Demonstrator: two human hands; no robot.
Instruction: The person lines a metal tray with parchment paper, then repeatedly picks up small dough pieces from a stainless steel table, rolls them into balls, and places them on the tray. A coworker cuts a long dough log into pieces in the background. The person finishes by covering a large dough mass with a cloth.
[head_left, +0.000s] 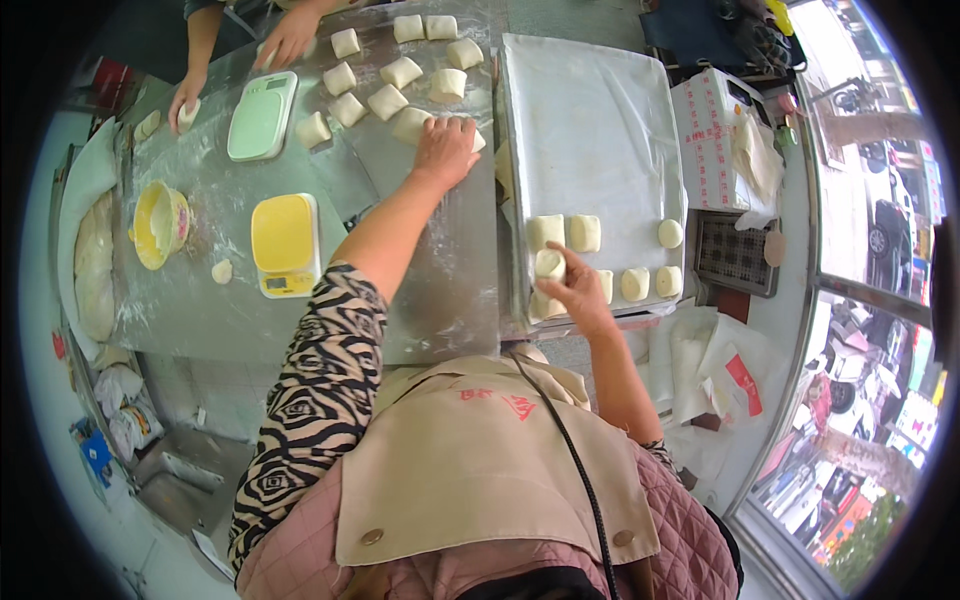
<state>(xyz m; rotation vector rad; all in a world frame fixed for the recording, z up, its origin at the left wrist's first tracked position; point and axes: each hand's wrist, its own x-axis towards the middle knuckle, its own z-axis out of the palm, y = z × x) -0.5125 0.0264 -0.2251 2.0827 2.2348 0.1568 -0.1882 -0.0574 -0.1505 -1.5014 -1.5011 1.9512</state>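
My left hand (448, 154) reaches forward to the right edge of the floured metal table and closes over a dough piece (479, 141), mostly hidden under the fingers. Touching or just beside it on the left is another dough piece (410, 125). Between thumb and fingers, my right hand (583, 292) grips a short dough cylinder (550, 264) above the near left part of a lined tray (592, 135). Around that hand on the tray sit a dough piece (585, 233), a rounder one (670, 233) and several more along the near edge.
Across the metal table (442, 300), several dough cylinders (400, 72) lie near a green-topped scale (262, 116), a yellow scale (285, 244) and a yellow bowl (160, 225). A co-worker's hands (292, 34) handle dough at the far left. Right of the tray stands a white box (701, 142).
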